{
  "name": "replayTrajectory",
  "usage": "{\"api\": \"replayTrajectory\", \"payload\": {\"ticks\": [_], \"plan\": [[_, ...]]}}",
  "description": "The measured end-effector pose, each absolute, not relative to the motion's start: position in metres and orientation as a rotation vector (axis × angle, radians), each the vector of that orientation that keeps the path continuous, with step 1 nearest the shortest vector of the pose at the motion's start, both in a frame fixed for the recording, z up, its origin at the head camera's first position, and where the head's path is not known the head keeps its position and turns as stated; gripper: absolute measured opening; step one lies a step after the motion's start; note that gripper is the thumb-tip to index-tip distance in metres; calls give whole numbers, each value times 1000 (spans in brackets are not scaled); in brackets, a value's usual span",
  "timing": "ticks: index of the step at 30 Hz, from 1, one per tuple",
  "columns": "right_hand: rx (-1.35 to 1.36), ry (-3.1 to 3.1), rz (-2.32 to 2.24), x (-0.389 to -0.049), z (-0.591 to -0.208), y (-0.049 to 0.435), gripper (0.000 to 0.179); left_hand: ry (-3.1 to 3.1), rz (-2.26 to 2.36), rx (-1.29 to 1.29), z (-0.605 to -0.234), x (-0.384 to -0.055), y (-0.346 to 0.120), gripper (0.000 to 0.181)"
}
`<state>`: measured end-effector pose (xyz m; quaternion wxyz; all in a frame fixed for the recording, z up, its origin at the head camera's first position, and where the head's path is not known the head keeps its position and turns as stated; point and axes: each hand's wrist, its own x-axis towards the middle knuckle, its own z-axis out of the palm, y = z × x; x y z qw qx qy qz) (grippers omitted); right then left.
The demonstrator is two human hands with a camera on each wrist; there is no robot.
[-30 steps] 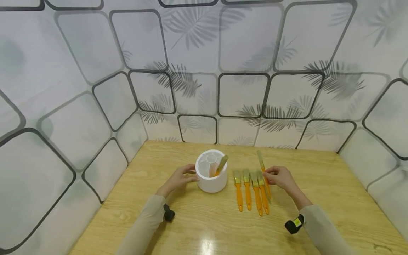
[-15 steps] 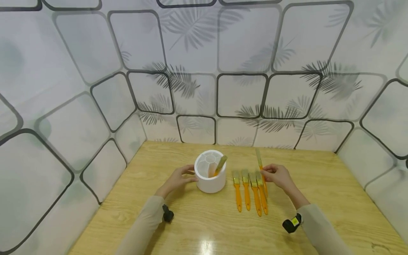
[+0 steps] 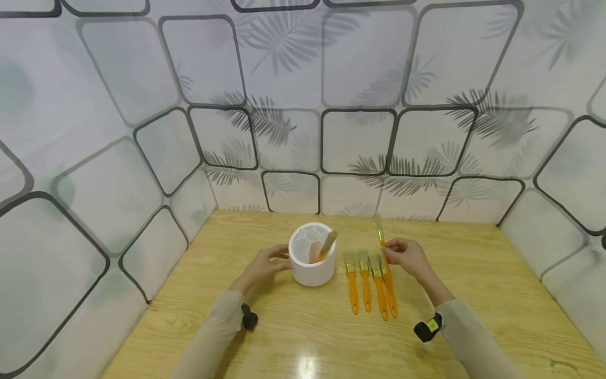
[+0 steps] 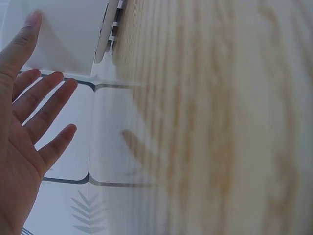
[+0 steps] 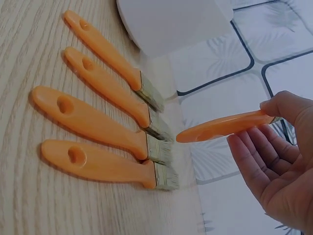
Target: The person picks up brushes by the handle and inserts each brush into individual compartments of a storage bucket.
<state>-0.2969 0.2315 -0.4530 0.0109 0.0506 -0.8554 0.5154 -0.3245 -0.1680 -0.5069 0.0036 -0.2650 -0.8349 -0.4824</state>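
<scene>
My right hand (image 3: 406,256) pinches an orange-handled paintbrush (image 5: 222,126) between thumb and fingers, lifted off the table with its bristles pointing away. Below and left of that hand, several like paintbrushes (image 3: 366,287) lie in a row, bristles toward the back. My left hand (image 3: 263,267) is at the left side of a round white holder (image 3: 313,275) with divided compartments. In the left wrist view its fingers are spread, and the thumb (image 4: 24,39) lies against the white wall. One paintbrush (image 3: 327,245) leans in the holder's right front compartment, bristles up.
The wooden table (image 3: 293,321) ends at a patterned wall covering (image 3: 360,142) at the back, with more of it on both sides. A small black device (image 3: 250,317) is on the left wrist, another black device (image 3: 427,327) on the right.
My right hand has moved left and slightly away from me, raising the pinched paintbrush above the row. The left hand and the holder stay nearly in place.
</scene>
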Motion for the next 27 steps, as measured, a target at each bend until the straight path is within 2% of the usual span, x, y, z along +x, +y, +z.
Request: {"api": "replayTrajectory", "payload": {"ticks": [27], "plan": [[205,-2584,1657,-298,-449,218,35,-2624,-1553,-786,-499,-318,-167,53]]}}
